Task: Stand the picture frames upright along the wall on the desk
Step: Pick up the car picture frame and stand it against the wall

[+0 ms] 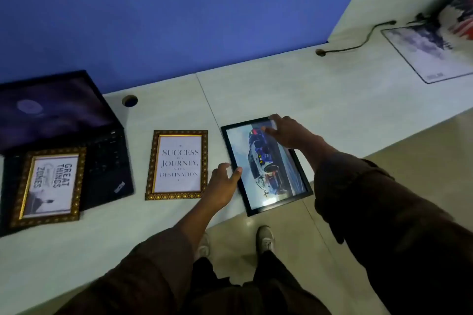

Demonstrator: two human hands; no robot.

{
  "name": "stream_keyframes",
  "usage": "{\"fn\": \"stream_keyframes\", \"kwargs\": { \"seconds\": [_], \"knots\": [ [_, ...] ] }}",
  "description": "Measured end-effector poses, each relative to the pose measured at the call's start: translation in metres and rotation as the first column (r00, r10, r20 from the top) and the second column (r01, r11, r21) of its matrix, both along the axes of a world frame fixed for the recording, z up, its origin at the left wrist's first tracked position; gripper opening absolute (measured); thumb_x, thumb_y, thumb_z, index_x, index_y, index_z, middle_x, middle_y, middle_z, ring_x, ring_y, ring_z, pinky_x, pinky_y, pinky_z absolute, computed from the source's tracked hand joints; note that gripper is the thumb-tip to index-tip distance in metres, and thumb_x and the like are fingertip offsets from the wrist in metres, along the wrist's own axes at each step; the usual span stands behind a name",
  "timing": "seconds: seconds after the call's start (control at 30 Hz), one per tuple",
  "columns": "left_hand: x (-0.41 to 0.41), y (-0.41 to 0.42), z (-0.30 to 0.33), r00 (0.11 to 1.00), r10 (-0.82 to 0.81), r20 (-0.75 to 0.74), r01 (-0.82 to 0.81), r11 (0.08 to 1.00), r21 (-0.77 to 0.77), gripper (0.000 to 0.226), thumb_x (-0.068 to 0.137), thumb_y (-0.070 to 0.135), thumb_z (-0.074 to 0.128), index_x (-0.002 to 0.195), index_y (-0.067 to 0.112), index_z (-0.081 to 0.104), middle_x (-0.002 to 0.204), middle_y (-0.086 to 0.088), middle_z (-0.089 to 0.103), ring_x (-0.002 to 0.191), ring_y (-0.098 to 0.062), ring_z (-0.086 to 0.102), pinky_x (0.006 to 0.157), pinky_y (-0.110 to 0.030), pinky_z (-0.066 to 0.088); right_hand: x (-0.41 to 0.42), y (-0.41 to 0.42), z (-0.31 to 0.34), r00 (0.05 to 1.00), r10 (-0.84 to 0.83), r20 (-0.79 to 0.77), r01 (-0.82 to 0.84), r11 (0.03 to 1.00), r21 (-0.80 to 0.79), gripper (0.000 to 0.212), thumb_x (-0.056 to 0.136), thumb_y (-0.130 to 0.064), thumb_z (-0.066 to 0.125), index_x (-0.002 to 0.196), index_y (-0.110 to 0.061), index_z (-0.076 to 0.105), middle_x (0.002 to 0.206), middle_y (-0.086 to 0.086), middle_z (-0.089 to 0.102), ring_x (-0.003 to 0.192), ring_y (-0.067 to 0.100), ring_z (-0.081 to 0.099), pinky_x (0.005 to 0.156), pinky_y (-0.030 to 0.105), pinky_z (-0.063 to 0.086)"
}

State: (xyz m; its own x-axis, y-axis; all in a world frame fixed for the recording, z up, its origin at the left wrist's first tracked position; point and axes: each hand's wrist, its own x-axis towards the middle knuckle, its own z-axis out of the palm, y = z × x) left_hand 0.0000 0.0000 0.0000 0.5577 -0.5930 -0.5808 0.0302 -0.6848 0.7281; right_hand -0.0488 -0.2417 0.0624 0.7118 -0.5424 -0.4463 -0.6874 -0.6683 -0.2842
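A black-framed car picture (266,165) lies flat on the pale desk (332,100), its near corner past the desk's front edge. My left hand (222,184) touches its left edge, fingers spread. My right hand (286,133) rests on its far right corner, fingers over the frame's rim. A gold frame reading "Success is a journey" (177,164) lies flat just left of my left hand. Another gold frame reading "Great things" (50,185) lies tilted, partly on a laptop. The blue wall (179,13) runs behind the desk.
An open black laptop (64,130) sits at the left against the wall. A cable hole (129,100) lies behind the middle frame. A black cable (358,43) and a printed mouse mat (430,51) occupy the far right.
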Motion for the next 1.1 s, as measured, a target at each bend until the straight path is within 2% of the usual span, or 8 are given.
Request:
{"fn": "stream_keyframes", "kwargs": {
  "seconds": [0.2,0.4,0.53,0.67,0.77,0.87,0.97,1.1],
  "knots": [
    [-0.036,0.006,-0.02,0.959,0.231,-0.164,-0.219,0.972,0.087,0.055,0.095,0.061,0.043,0.108,0.011,0.064,0.101,-0.011,0.073,0.088,-0.024,0.071,0.089,-0.04,0.056,0.032,-0.032,-0.052,0.97,0.222,-0.098,-0.219,0.975,0.043,0.098,0.075,-0.089,0.034,0.143,-0.019,0.047,0.139,0.019,0.054,0.123,0.042,0.056,0.102,0.048,0.047],
    [-0.096,-0.004,-0.04,0.837,0.528,-0.142,-0.491,0.84,0.23,0.058,0.091,0.06,0.046,0.083,0.008,0.069,0.087,-0.011,0.076,0.081,-0.027,0.072,0.085,-0.041,0.058,0.053,-0.046,-0.079,0.901,0.426,-0.078,-0.429,0.903,-0.023,0.076,0.094,-0.062,0.05,0.154,-0.019,0.032,0.151,0.025,0.04,0.134,0.046,0.047,0.111,0.052,0.04],
    [-0.135,-0.017,-0.053,0.71,0.667,-0.228,-0.6,0.741,0.301,0.046,0.095,0.051,0.052,0.094,0.007,0.068,0.09,-0.012,0.074,0.066,-0.02,0.066,0.052,-0.025,0.045,0.054,-0.061,-0.093,0.861,0.483,-0.159,-0.495,0.868,-0.044,0.07,0.095,-0.06,0.048,0.149,-0.017,0.037,0.146,0.025,0.044,0.13,0.048,0.049,0.111,0.054,0.038],
    [-0.162,-0.037,-0.072,0.66,0.662,-0.356,-0.593,0.749,0.295,0.052,0.088,0.06,0.057,0.102,0.011,0.066,0.117,-0.015,0.071,0.094,-0.023,0.067,0.077,-0.029,0.051,0.047,-0.07,-0.105,0.819,0.532,-0.216,-0.556,0.828,-0.071,0.067,0.095,-0.061,0.047,0.14,-0.011,0.046,0.138,0.023,0.045,0.122,0.049,0.054,0.106,0.052,0.042],
    [-0.173,-0.055,-0.074,0.667,0.608,-0.431,-0.565,0.789,0.24,0.088,0.08,0.07,0.056,0.146,0.013,0.045,0.153,-0.006,0.046,0.135,-0.024,0.048,0.113,-0.037,0.037,0.042,-0.074,-0.114,0.81,0.56,-0.177,-0.583,0.803,-0.127,0.066,0.095,-0.058,0.049,0.141,-0.012,0.045,0.14,0.024,0.043,0.122,0.05,0.053,0.106,0.053,0.044],
    [-0.178,-0.069,-0.077,0.595,0.646,-0.478,-0.635,0.743,0.213,0.085,0.087,0.058,0.06,0.154,0.016,0.03,0.159,-0.003,0.037,0.142,-0.024,0.04,0.111,-0.032,0.033,0.043,-0.076,-0.12,0.822,0.556,-0.123,-0.569,0.809,-0.148,0.068,0.094,-0.057,0.052,0.146,-0.016,0.038,0.144,0.024,0.041,0.125,0.049,0.052,0.105,0.054,0.044],
    [-0.18,-0.076,-0.082,0.504,0.701,-0.505,-0.727,0.66,0.191,0.072,0.087,0.055,0.063,0.146,0.018,0.043,0.147,-0.003,0.05,0.128,-0.024,0.052,0.107,-0.035,0.041,0.049,-0.083,-0.127,0.835,0.537,-0.122,-0.55,0.81,-0.204,0.07,0.097,-0.057,0.043,0.154,-0.02,0.029,0.158,0.018,0.034,0.135,0.046,0.043,0.11,0.054,0.035],
    [-0.176,-0.082,-0.086,0.397,0.749,-0.53,-0.815,0.554,0.172,0.017,0.096,0.039,0.058,0.103,0.023,0.06,0.111,-0.001,0.059,0.1,-0.018,0.055,0.073,-0.028,0.043,0.055,-0.087,-0.136,0.836,0.515,-0.191,-0.549,0.775,-0.315,0.065,0.094,-0.06,0.037,0.14,-0.014,0.045,0.14,0.02,0.054,0.13,0.041,0.046,0.107,0.054,0.033]
  ]
}}
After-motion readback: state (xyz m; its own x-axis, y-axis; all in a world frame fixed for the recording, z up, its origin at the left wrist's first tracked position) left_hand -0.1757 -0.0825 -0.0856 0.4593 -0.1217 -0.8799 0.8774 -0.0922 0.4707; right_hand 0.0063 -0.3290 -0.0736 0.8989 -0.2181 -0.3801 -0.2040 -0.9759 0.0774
